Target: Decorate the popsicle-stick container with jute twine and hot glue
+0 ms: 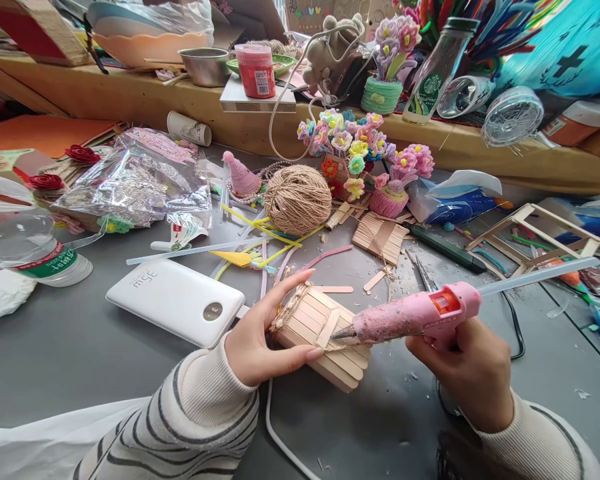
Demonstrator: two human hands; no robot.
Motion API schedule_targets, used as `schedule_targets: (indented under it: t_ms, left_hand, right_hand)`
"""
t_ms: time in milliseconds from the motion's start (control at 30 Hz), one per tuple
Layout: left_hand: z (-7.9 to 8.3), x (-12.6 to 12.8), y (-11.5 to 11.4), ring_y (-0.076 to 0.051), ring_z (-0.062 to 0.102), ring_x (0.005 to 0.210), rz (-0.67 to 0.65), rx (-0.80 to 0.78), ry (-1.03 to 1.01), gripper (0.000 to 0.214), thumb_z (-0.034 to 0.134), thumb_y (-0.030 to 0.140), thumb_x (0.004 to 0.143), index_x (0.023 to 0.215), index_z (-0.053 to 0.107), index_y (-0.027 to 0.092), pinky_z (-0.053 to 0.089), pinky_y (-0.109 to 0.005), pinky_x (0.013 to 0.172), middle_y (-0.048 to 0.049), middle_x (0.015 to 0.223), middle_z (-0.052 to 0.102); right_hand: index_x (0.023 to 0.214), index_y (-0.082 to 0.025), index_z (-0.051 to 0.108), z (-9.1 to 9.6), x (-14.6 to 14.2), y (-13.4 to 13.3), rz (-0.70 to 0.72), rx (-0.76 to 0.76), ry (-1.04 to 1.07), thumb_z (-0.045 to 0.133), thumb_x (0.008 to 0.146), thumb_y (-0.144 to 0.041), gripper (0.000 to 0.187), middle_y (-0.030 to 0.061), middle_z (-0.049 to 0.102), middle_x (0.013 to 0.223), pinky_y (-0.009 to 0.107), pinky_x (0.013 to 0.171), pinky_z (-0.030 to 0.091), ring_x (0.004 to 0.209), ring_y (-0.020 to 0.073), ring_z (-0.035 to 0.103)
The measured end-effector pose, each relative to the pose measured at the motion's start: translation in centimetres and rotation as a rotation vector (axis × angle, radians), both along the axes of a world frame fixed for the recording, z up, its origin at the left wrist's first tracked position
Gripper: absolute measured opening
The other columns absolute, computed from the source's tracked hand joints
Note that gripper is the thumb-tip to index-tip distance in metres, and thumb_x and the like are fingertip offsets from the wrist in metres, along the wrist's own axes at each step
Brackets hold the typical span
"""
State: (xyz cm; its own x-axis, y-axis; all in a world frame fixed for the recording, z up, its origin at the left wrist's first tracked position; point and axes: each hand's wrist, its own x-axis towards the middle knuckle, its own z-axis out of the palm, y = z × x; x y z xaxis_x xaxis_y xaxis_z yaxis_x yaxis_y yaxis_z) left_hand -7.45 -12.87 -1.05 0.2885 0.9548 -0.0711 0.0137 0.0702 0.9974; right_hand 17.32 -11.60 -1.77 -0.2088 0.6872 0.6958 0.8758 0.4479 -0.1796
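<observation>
My left hand (265, 333) is closed around a small box made of wooden craft sticks (300, 320), thumb pressed on its front and a finger along the far side. Twine wraps the box's left end, and a short stick piece with twine around it lies on its face. In my right hand (473, 373) is a pink hot glue gun (410, 317), gripped by its handle. The gun's metal nozzle points left and meets or nearly meets the twine beside the short stick piece. A translucent glue stick (540, 277) juts from its back.
Left of the box lies a white power bank (175, 300). Behind are a twine ball (298, 200), pipe-cleaner flowers (350, 143), a craft-stick panel (380, 239) and a green-black cutter (447, 248). A plastic bottle (35, 247) lies far left; a stick frame (540, 233) stands right.
</observation>
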Motion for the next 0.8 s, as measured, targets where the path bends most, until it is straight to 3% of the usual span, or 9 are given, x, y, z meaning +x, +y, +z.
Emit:
schedule_targets:
  t_ms: [800]
  left_hand:
    - [0.06, -0.06, 0.05, -0.020, 0.055, 0.110, 0.002, 0.009, 0.057, 0.080, 0.070, 0.019, 0.064, 0.134, 0.031, 0.013, 0.038, -0.025, 0.099, -0.0090, 0.121, 0.057]
  right_hand:
    - [0.057, -0.026, 0.025, -0.18, 0.21, -0.04, -0.048, -0.040, 0.017, 0.045, 0.075, -0.036, 0.029, -0.0075, 0.033, 0.038, 0.022, 0.030, 0.028, 0.030, 0.0076, 0.032]
